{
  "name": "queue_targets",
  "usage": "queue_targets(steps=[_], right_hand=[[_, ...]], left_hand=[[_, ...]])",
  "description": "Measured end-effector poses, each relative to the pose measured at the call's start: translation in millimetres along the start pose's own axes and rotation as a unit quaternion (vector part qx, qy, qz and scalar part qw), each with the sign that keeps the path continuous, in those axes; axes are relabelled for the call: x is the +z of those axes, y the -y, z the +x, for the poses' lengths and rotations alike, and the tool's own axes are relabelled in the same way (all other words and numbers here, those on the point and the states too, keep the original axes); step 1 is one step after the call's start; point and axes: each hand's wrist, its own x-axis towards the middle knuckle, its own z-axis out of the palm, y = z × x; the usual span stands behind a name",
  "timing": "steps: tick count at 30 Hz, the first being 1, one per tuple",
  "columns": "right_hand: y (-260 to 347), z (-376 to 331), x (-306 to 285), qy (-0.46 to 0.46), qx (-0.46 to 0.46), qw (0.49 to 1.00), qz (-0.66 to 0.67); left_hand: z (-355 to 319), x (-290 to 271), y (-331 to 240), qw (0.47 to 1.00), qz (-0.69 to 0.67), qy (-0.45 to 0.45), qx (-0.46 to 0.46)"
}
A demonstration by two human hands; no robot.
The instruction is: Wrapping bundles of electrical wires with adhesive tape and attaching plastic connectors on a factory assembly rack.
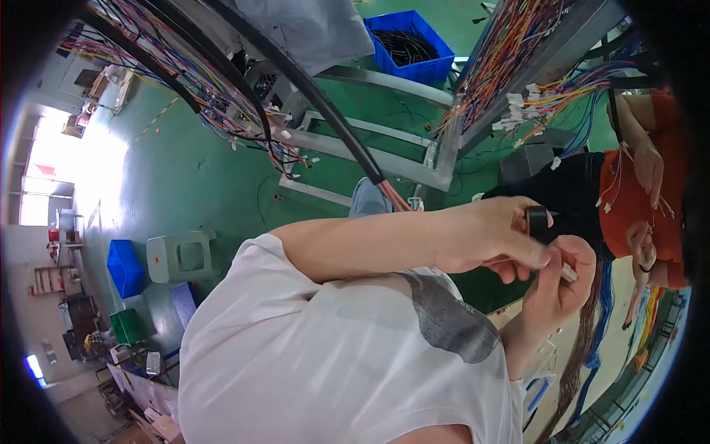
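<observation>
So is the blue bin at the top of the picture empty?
Not empty: a tangle of black cables shows inside the blue bin, through its open top.

- Green floor (200, 196) at left and far, bearing a pale plastic stool (181, 255), near a blue box (126, 268).
- Also on it at left, nearer, a green crate (127, 326).
- Far, a blue bin (414, 72) holding black cables (404, 47).
- Grey metal frame (445, 159), with coloured wires (510, 44) along its right beam.
</observation>
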Motion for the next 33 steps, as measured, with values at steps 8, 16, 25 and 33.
queue_targets(steps=[8,16,25,33], right_hand=[[18,8,4,-0.049,0.113,0.957,0.264],[17,14,-2,-0.099,0.055,0.978,0.176],[8,22,0,0.047,0.126,0.952,0.276],[9,18,-6,0.117,0.086,0.985,0.092]], left_hand=[[-13,5,-6,0.953,0.199,-0.013,0.23],[-7,9,-1,0.977,0.14,0.007,0.161],[-6,-2,-4,0.863,0.426,-0.062,0.264],[-13,3,-8,0.894,0.423,-0.061,0.135]])
